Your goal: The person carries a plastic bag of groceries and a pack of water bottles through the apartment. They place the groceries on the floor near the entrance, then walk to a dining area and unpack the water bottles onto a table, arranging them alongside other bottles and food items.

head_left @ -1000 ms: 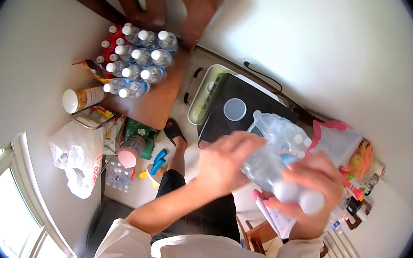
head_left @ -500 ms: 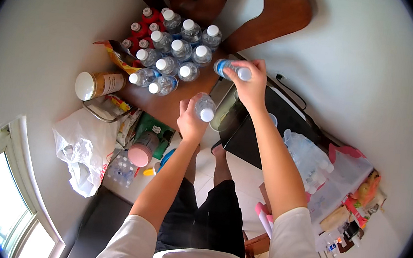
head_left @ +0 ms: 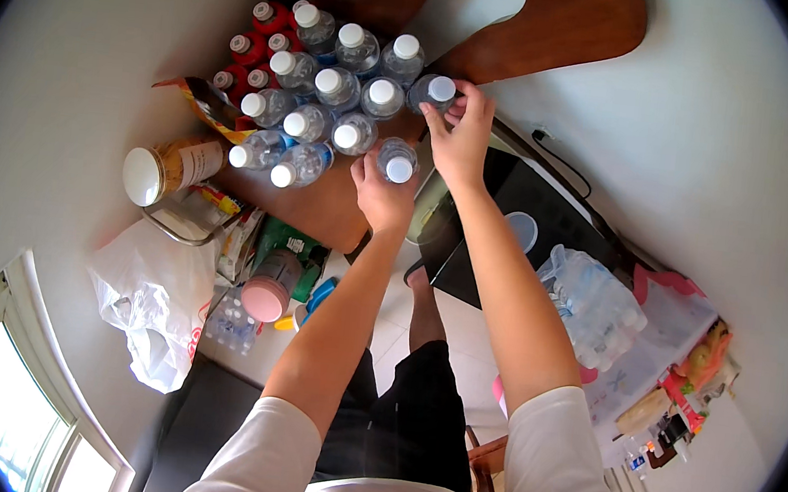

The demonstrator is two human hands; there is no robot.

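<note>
My left hand point(head_left: 382, 195) is closed round a clear water bottle point(head_left: 397, 159) with a white cap, at the near right edge of the bottle group. In my right hand point(head_left: 462, 129) is a second water bottle point(head_left: 430, 91), upright at the right end of the group, fingers at its side. Beside them several white-capped bottles point(head_left: 337, 89) stand close together on a brown wooden surface point(head_left: 317, 204). Red bottles point(head_left: 240, 45) with white caps stand behind at the left. Whether the two held bottles rest on the wood I cannot tell.
At the left lie an orange-black packet point(head_left: 206, 107), a white-lidded jar point(head_left: 174, 171) and a white plastic bag point(head_left: 147, 293). A pink-lidded container point(head_left: 268, 293) stands nearer. To the right are a black glossy top point(head_left: 501, 220), a pack of bottles point(head_left: 592, 303) and a cable point(head_left: 564, 158).
Both hands have moved away from me toward the bottle group, carrying their bottles. The right bottle, tilted before, is now upright beside the others. My view has shifted slightly.
</note>
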